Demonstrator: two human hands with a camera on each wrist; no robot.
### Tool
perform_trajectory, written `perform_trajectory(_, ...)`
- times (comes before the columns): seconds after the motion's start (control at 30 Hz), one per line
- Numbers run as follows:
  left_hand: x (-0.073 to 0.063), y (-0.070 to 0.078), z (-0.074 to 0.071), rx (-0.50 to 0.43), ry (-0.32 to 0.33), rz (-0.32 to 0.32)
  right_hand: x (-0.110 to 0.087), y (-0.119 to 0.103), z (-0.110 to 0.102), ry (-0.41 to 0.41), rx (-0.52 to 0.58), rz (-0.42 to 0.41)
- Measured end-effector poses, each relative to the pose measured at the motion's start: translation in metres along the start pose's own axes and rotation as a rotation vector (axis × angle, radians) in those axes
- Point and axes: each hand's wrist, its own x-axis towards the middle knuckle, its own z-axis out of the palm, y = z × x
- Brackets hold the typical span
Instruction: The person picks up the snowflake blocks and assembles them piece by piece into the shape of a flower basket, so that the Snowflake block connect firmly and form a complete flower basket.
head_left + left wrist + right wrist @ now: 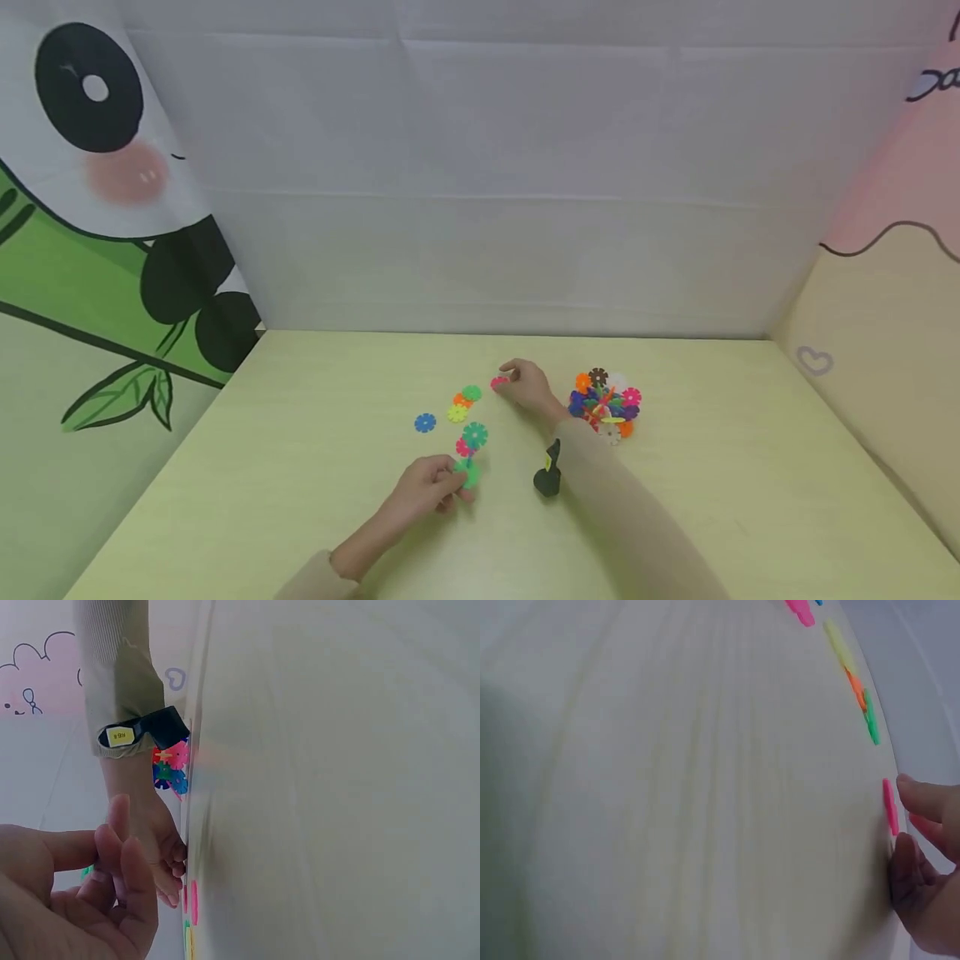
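Note:
My left hand [435,483] pinches a green snowflake disc [468,473] between thumb and fingers. Just beyond that disc, a pink disc [465,447] and a teal disc [475,434] overlap it in the head view. Farther off, my right hand [528,387] is low over the table beside another pink disc [499,383]. In the right wrist view, this pink disc [890,806] lies flat and edge-on, with the parted fingertips [904,784] right at its edge. The left wrist view shows the left hand [90,885] with its fingers bent, mostly hiding the green disc.
A blue disc [425,422] lies alone at left. Yellow [457,412], orange [462,401] and green [472,392] discs form a row nearby. To the right is a heap of mixed-colour discs [603,404]. A black wrist camera [548,479] is strapped to the right sleeve. A white wall [517,250] backs the table.

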Motion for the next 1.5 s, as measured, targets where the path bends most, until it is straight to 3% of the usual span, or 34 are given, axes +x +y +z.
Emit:
perform_trajectory(0.23,0.0,0.003,0.001,-0.005,-0.008,0.006,0.0,-0.005,0.0,0.023,-0.117,0.034)
perform_trajectory(0.43,0.001,0.006,0.001,-0.004,-0.007,0.009,-0.011,-0.011,-0.008,0.001,-0.132,0.033)
perform_trajectory(0.53,0.002,0.008,0.002,-0.016,-0.006,0.012,-0.023,-0.017,-0.014,0.013,-0.088,-0.027)
perform_trajectory(0.63,0.002,0.011,0.002,-0.026,-0.006,0.011,-0.041,-0.025,-0.022,0.012,0.032,-0.159)
perform_trajectory(0.73,0.002,0.013,0.002,-0.034,-0.017,0.013,-0.06,-0.033,-0.032,-0.029,0.176,-0.296)
perform_trajectory(0.83,0.003,0.015,0.001,-0.04,-0.029,0.012,-0.077,-0.036,-0.039,-0.081,0.252,-0.387)
perform_trajectory(1.07,0.006,0.019,0.004,-0.048,-0.045,0.012,-0.101,-0.033,-0.04,-0.096,0.259,-0.476)
perform_trajectory(1.33,0.006,0.021,0.006,-0.061,-0.057,0.007,-0.105,-0.034,-0.042,-0.064,0.232,-0.497)
perform_trajectory(1.5,0.005,0.021,0.006,-0.063,-0.077,0.008,-0.106,-0.033,-0.043,-0.087,0.225,-0.51)
